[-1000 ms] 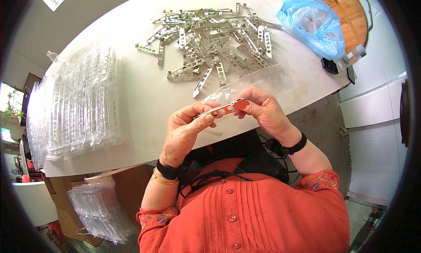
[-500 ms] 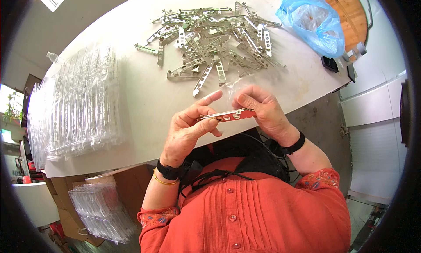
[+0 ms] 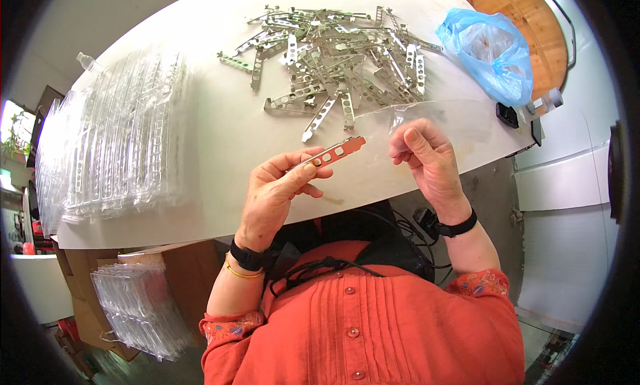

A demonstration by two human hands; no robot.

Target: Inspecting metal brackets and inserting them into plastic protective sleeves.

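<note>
My left hand (image 3: 268, 193) pinches a slim metal bracket (image 3: 339, 151) by one end, thumb against fingers. The bracket has a row of holes, a notched free end, and a red reflection along its face. To its right, my right hand (image 3: 432, 164) is held up with fingers curled and thumb closed, apart from the bracket. A piece of clear plastic film (image 3: 399, 116) shows just beyond those fingers, and it seems pinched in them. Farther off, a loose pile of similar metal brackets (image 3: 320, 58) lies on the white table (image 3: 230, 145).
Stacked clear plastic trays (image 3: 127, 138) stand at the table's left. More clear trays (image 3: 140, 305) sit by a cardboard box (image 3: 193, 285) below the edge. A blue plastic bag (image 3: 460, 35), a black object (image 3: 507, 115) and a clear bottle (image 3: 550, 100) are at right.
My right hand has left the bracket and moved right. My left hand keeps hold of the bracket, its free end now raised. The clear film shows more plainly by the right fingers.
</note>
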